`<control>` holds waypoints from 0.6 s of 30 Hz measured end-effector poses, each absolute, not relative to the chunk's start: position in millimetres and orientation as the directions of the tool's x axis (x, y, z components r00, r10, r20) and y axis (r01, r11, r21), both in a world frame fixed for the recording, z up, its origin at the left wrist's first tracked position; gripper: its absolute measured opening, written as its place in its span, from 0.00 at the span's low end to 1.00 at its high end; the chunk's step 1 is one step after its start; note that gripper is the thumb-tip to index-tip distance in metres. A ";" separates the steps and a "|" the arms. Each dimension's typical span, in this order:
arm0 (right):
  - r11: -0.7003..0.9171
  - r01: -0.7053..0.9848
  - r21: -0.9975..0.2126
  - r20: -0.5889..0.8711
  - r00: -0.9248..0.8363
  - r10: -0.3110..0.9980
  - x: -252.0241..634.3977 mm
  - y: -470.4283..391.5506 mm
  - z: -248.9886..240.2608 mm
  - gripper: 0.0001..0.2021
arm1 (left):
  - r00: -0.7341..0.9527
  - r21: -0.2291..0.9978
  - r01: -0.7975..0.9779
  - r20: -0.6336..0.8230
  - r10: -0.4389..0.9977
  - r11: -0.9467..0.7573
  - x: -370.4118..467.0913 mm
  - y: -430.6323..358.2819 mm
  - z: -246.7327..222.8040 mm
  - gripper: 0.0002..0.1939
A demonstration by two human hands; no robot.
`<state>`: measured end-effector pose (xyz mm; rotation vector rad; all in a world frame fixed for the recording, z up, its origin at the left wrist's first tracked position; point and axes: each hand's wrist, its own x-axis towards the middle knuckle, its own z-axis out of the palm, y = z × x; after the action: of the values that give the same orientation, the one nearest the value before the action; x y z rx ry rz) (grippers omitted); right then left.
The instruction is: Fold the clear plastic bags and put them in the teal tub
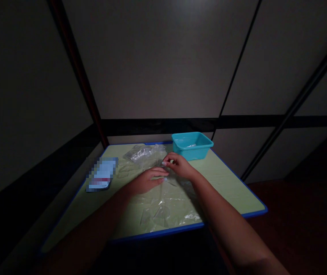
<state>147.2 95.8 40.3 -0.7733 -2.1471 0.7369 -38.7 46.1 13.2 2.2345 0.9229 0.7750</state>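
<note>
Over the middle of the table, my left hand (146, 180) has its fingers stretched out and a gap between them and the thumb; nothing shows in its grasp. My right hand (180, 166) is just beyond it, thumb and forefinger pinched together. Whatever lies in that pinch is too small and dim to name. Below both hands, a thin clear plastic sheet (177, 200) spreads towards the near edge. Behind them rests a crumpled clear plastic bag (142, 154). Some small transparent pieces (161, 212) lie near the front.
A turquoise plastic basin (194, 153) stands at the back right, with something small and pale inside. At the left lies a phone (103, 173) with a lit, blurred-out screen. The yellow-green table (232, 191) has a blue rim. Panelled walls (163, 68) rise behind and to the left.
</note>
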 end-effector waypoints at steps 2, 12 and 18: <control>0.638 0.308 -0.706 0.453 -0.495 0.741 153.1 99.5 42.6 0.09 | 0.558 0.713 0.411 0.295 0.775 -0.568 -38.4 46.1 14.6 0.17; 0.439 0.757 -0.485 -0.243 -0.599 0.763 190.4 109.1 45.2 0.24 | 0.410 0.695 0.524 0.302 0.861 -0.493 -44.4 48.0 15.6 0.16; 0.474 0.764 -0.438 -0.231 -0.606 0.761 182.0 111.9 40.4 0.17 | 0.390 0.637 0.583 0.326 0.861 -0.505 -43.6 46.2 16.2 0.14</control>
<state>182.0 111.9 40.4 -1.3968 -2.7011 0.8059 -43.6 46.2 16.2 2.2320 1.2422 0.8934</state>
